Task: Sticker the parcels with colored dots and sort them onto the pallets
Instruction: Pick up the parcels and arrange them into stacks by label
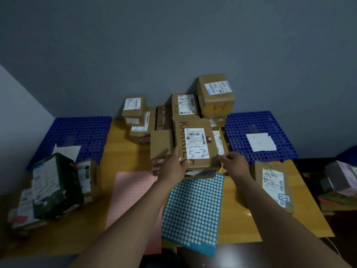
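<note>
Both hands, left hand (174, 167) and right hand (234, 164), gripping the cardboard box (195, 144) marked "5-2" by its sides.

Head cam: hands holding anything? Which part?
Both hands grip the parcel marked 5-2 at its near corners: left hand on the near-left edge, right hand on the near-right. It sits atop the central stack.

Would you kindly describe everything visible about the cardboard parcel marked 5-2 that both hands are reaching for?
The parcel marked 5-2 is a brown cardboard box with dark lettering printed along its top. A white shipping label with barcodes sits on that face, with "5-2" handwritten in black. It lies flat on top of other parcels at the front of the central pile, above the blue sticker sheet. The left hand grips its left edge; the right hand is at its right corner.
</note>
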